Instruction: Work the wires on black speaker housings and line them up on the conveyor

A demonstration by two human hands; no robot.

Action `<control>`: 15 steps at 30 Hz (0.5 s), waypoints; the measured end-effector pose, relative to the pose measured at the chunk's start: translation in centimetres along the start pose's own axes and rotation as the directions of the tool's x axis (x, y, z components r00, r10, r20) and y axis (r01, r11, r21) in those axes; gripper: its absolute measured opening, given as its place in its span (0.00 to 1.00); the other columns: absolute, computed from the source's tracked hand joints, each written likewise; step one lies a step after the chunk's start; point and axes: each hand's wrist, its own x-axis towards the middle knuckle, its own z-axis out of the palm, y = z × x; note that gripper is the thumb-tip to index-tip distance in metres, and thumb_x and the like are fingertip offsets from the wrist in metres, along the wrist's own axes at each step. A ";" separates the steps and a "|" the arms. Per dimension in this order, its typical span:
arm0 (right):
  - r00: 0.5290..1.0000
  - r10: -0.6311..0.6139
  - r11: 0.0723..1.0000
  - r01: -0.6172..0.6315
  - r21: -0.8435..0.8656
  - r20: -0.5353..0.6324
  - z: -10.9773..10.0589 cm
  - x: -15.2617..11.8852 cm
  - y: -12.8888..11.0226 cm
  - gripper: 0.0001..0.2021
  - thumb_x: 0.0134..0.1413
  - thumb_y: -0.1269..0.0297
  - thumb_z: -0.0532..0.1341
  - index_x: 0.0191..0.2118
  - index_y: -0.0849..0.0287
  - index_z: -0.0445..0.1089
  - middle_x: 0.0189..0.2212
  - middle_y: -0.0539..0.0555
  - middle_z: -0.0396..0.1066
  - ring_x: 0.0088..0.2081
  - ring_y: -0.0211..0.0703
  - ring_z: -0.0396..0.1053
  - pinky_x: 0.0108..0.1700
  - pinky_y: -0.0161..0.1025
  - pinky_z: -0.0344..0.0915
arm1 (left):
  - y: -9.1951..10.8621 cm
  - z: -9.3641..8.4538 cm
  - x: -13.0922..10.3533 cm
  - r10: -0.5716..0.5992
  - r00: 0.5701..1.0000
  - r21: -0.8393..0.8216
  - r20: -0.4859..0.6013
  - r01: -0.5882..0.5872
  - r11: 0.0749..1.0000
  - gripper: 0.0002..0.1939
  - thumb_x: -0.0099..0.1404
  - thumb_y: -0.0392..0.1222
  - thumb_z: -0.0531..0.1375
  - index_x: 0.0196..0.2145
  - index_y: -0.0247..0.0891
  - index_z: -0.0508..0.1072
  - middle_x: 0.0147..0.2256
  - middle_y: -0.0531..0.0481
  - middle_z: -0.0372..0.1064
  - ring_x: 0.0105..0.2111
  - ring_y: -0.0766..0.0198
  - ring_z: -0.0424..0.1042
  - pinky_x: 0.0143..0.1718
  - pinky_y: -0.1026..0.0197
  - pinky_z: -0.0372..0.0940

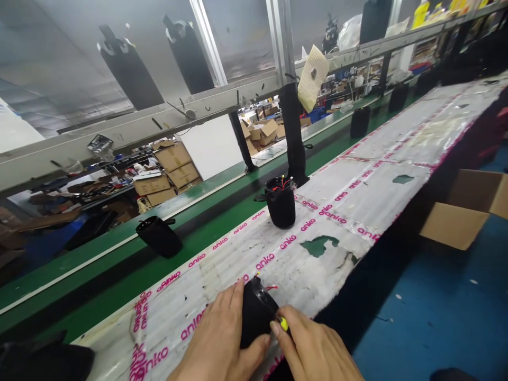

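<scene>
A black fabric-covered speaker housing (254, 312) lies tilted on the worktable, its rim turned to the right, with thin red and yellow wire ends sticking out beyond it. My left hand (220, 336) wraps around its side, thumb below and fingers along the top. At the rim, my right hand (311, 341) pinches a small bright yellow piece (283, 323) between thumb and forefinger; its full shape is hidden by the fingers. Farther up the table stands another black speaker housing (281, 206), upright, with red wires showing in its open top.
The worktable (337, 211) is covered with torn white, pink-lettered sheeting. Alongside runs a green conveyor belt (214, 222) carrying several black housings, one (159, 236) nearby. A dark object (45, 357) sits at lower left. A metal rail (138, 127) crosses above; an open carton (456, 225) stands at right.
</scene>
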 end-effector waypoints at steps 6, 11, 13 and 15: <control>0.999 -0.035 0.997 0.034 -0.075 -0.010 -0.5 0.0 0.1 0.13 0.70 0.61 0.43 0.38 0.53 0.62 0.24 0.48 0.73 0.20 0.46 0.73 0.20 0.40 0.57 | -0.1 -0.1 0.3 -0.069 0.996 -0.100 -0.064 0.063 0.993 0.42 0.49 0.49 0.65 0.62 0.44 0.60 0.56 0.45 0.68 0.55 0.48 0.67 0.55 0.48 0.63; 0.999 -0.050 0.997 0.050 -0.061 -0.009 -0.7 0.1 0.3 0.16 0.71 0.59 0.41 0.38 0.53 0.63 0.23 0.48 0.73 0.19 0.46 0.72 0.19 0.40 0.57 | -0.1 0.9 0.3 -0.081 0.996 -0.117 -0.041 0.076 0.990 0.47 0.50 0.51 0.64 0.65 0.38 0.54 0.58 0.40 0.66 0.56 0.45 0.67 0.56 0.46 0.62; 0.999 -0.033 0.999 0.032 -0.026 -0.015 -0.8 0.1 0.5 0.17 0.71 0.57 0.41 0.38 0.53 0.64 0.25 0.48 0.74 0.21 0.45 0.73 0.21 0.39 0.59 | -0.6 0.9 0.3 -0.088 0.996 -0.163 -0.035 0.081 0.983 0.48 0.50 0.50 0.64 0.66 0.39 0.53 0.55 0.40 0.69 0.54 0.44 0.69 0.56 0.45 0.62; 0.999 0.029 0.999 -0.028 0.026 -0.026 -0.8 0.0 1.0 0.17 0.71 0.54 0.42 0.39 0.51 0.65 0.26 0.48 0.74 0.23 0.44 0.74 0.23 0.37 0.61 | -1.5 0.3 0.6 -0.035 0.998 -0.266 -0.047 0.021 0.964 0.46 0.49 0.49 0.66 0.65 0.43 0.56 0.56 0.43 0.69 0.56 0.45 0.68 0.58 0.47 0.61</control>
